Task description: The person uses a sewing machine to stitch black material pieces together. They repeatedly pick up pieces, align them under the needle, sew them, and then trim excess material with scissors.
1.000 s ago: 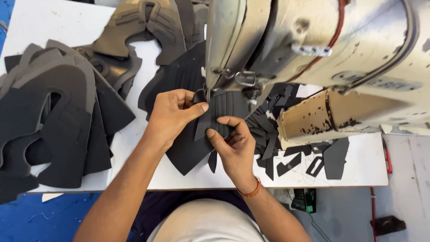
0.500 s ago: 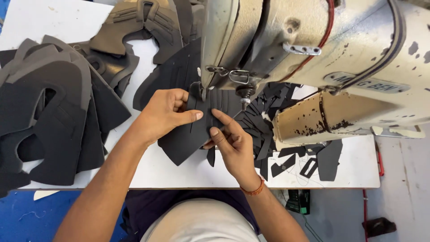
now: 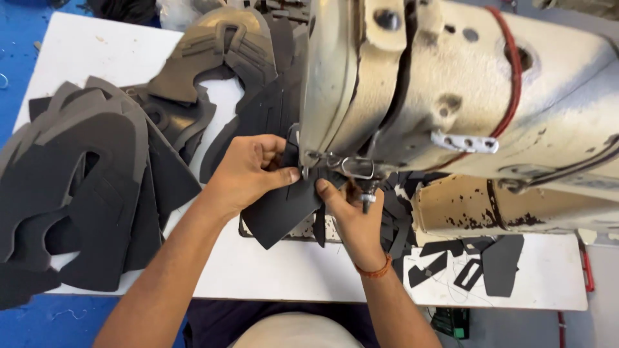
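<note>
A flat piece of black material (image 3: 284, 209), matte and dark grey-black, sits pinched between both hands under the head of the sewing machine. It looks like a cut panel with angled edges, its lower corner pointing down toward the person and hanging past a small plate on the white counter. Its upper edge runs up beneath the needle area, where it is partly hidden. The piece lies nearly flat, tilted slightly, thumbs pressing on its top face.
</note>
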